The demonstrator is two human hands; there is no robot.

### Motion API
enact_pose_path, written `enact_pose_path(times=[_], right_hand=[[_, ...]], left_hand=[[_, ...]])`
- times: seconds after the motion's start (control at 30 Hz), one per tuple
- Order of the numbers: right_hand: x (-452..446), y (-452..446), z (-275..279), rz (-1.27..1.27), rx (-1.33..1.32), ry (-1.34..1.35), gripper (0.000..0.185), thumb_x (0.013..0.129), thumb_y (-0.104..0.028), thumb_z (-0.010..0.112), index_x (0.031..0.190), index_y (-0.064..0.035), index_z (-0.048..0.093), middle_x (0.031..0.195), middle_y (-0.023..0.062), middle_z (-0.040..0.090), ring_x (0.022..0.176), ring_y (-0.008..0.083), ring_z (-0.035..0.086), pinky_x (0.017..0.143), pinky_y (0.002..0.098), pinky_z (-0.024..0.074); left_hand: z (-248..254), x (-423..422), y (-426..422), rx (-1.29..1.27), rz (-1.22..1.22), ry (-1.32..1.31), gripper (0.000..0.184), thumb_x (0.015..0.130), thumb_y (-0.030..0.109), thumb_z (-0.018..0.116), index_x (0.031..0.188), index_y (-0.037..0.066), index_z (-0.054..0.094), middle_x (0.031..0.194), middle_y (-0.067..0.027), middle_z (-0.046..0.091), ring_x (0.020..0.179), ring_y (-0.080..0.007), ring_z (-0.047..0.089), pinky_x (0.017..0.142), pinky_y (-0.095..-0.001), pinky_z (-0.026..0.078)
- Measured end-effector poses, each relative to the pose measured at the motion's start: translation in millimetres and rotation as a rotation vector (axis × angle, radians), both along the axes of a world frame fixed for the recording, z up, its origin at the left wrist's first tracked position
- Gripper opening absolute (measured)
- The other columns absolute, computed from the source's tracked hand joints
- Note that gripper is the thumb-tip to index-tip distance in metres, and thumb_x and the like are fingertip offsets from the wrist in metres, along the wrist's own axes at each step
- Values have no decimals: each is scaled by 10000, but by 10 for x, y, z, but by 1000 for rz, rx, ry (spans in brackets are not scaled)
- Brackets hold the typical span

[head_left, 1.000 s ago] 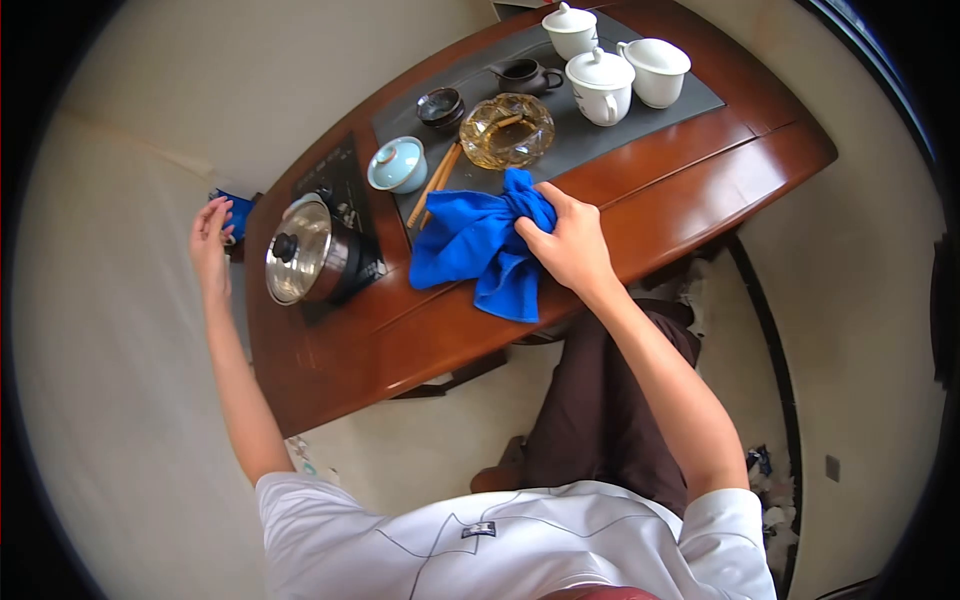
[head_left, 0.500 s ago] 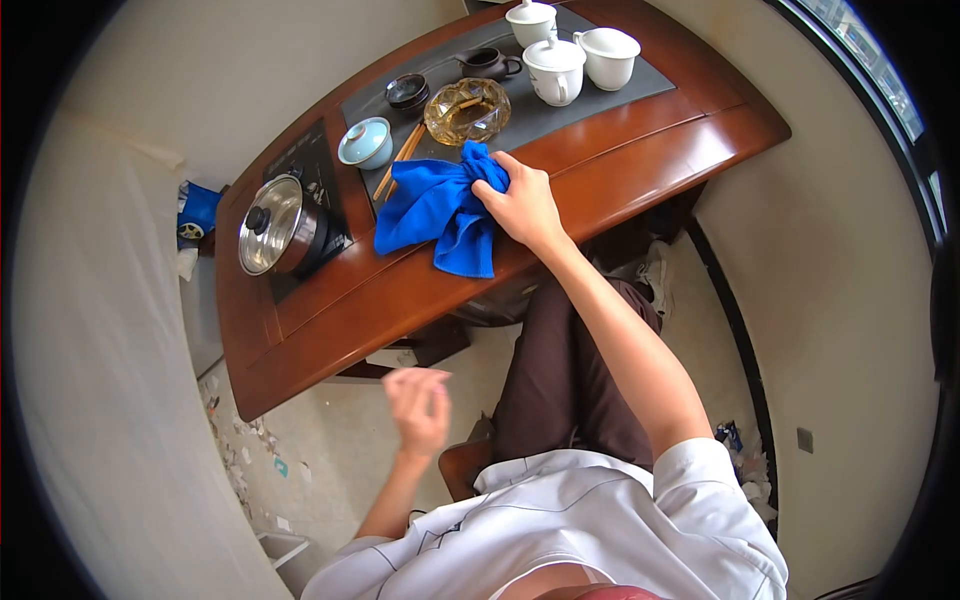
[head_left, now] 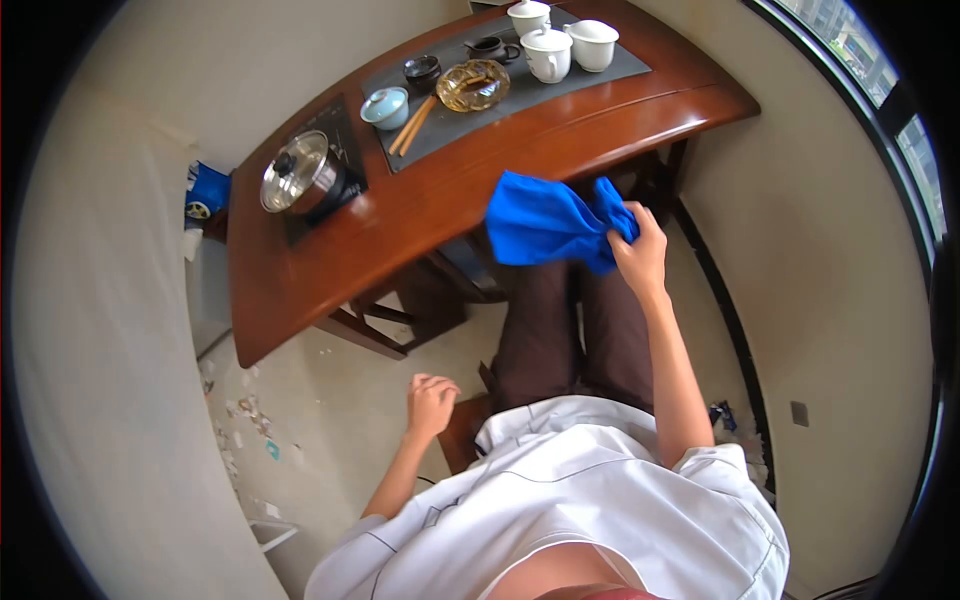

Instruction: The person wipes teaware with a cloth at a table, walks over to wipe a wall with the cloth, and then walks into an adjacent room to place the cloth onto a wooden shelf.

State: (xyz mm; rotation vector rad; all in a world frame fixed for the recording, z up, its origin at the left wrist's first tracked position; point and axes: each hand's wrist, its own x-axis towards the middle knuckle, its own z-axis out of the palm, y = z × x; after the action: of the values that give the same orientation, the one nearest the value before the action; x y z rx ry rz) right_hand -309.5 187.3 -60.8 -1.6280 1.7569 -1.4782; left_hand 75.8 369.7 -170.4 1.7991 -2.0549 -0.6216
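Right hand [head_left: 642, 255] clamped on blue cloth [head_left: 540, 222], pulled back; chopsticks [head_left: 419, 126], eleven o'clock, now uncovered. Left hand [head_left: 430, 404]: grip cannot tell.

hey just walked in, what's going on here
A seated person has a blue cloth bunched in the right grip, held in front of the wooden table near its edge. The left grip is off to the side, below the table's edge, with nothing visible in it. On the table stand a lidded pot, a pale blue lidded bowl, a glass dish and three white cups.
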Motion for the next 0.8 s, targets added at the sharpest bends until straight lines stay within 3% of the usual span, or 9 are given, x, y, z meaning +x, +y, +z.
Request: enact_pose_path(times=[0.13,0.23,0.33,0.4,0.43,0.47,0.53,0.63,0.8], right_hand=[[-511,630,-659,-129,238,100,319,726,-99,653,1038,-35,644,926,221,641,893,400,633,809,428,499],[-663,861,-804,-296,294,-38,346,755,-122,660,1090,-37,643,968,230,659,919,390,650,827,422,499],[-750,887,-831,-399,248,-97,359,765,-164,683,1098,-37,642,972,248,670,935,404,653,826,432,499],[-828,805,-905,-433,301,-126,371,773,-211,679,1103,-45,643,985,255,670,939,411,651,831,433,500],[-849,751,-926,-431,303,-195,383,776,-230,674,1109,-44,641,987,251,675,947,404,653,839,432,498],[-844,703,-944,-433,306,-270,396,779,-250,670,1115,-42,639,989,247,680,955,398,655,846,431,496],[-792,631,-825,-446,332,-419,395,791,-241,633,1119,-22,629,974,195,694,924,321,671,847,398,492],[-705,559,-726,-403,261,-570,360,796,-223,622,1092,-19,619,911,137,666,842,236,634,810,348,479],[-657,480,-578,-145,58,-819,243,817,-103,591,1041,-9,610,829,21,592,758,96,531,729,244,439]], left_hand=[[-77,6,697,313,78,-249,296,914,331,551,1000,108,725,1022,-160,694,1003,-382,601,897,-454,465],[-117,-17,1145,625,25,-297,425,941,446,480,1136,117,664,1089,-166,683,1077,-397,598,933,-478,469],[-758,218,1692,745,31,-222,488,924,479,484,1213,104,605,1121,-222,659,1045,-454,606,915,-515,478],[-420,53,1689,751,-62,-97,539,914,499,481,1249,85,563,1130,-277,635,1014,-486,607,908,-517,484],[-584,149,1729,664,-65,-105,551,910,502,490,1256,77,551,1104,-293,637,1015,-481,608,903,-511,487],[-87,-139,1551,602,93,-127,490,915,439,533,1242,74,557,1146,-277,623,1042,-464,597,924,-500,477],[1,-143,1268,304,143,-211,401,919,325,572,1229,71,563,1183,-224,613,1092,-426,575,946,-475,464],[326,-268,701,183,145,-68,331,896,206,612,1191,59,582,1170,-178,610,1127,-389,554,954,-450,458],[1548,-446,-646,-661,-96,-191,126,817,51,626,943,55,621,990,-99,621,960,-308,550,870,-409,438]])
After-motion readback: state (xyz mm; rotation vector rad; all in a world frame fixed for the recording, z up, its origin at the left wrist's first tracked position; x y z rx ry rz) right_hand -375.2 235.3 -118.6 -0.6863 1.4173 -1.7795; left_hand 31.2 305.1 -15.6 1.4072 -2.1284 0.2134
